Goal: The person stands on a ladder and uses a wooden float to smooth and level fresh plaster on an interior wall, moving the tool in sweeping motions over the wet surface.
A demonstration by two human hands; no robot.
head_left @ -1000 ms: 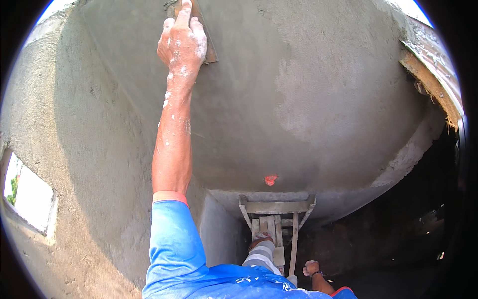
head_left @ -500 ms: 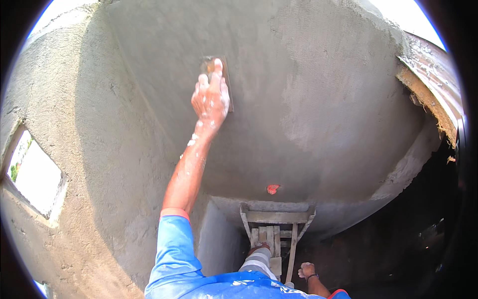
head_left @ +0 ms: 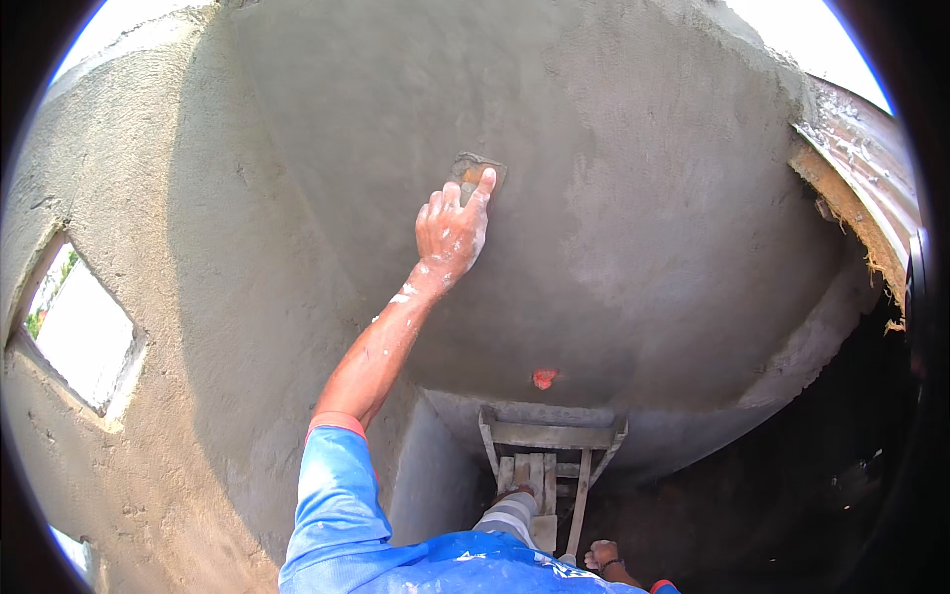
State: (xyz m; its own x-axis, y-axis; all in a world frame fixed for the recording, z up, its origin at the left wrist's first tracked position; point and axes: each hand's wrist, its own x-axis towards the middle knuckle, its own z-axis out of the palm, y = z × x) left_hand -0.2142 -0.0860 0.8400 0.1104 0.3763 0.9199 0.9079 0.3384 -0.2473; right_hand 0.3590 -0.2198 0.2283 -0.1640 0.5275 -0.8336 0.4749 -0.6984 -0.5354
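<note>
Against the grey plastered wall (head_left: 594, 238), my left hand (head_left: 450, 233) grips a flat plastering trowel (head_left: 480, 170). My fingers wrap round its handle, with the thumb stretched along it. The blade lies on the wall surface and is partly covered by my hand. White spots of mortar mark my wrist and forearm. Low on the right, my right hand (head_left: 601, 554) hangs down beside me with its fingers curled into a loose fist. Nothing shows in it.
Below me, one foot rests on a wooden scaffold (head_left: 549, 436) of planks and rails. A red patch (head_left: 544, 378) sits low in the wall. A rough side wall (head_left: 148, 327) with a square opening (head_left: 79, 322) stands left. At upper right hangs a corrugated metal sheet (head_left: 871, 148).
My left hand has brought the trowel down and to the right across the wall, and the trowel's angle has turned. My right hand has shifted slightly lower and left.
</note>
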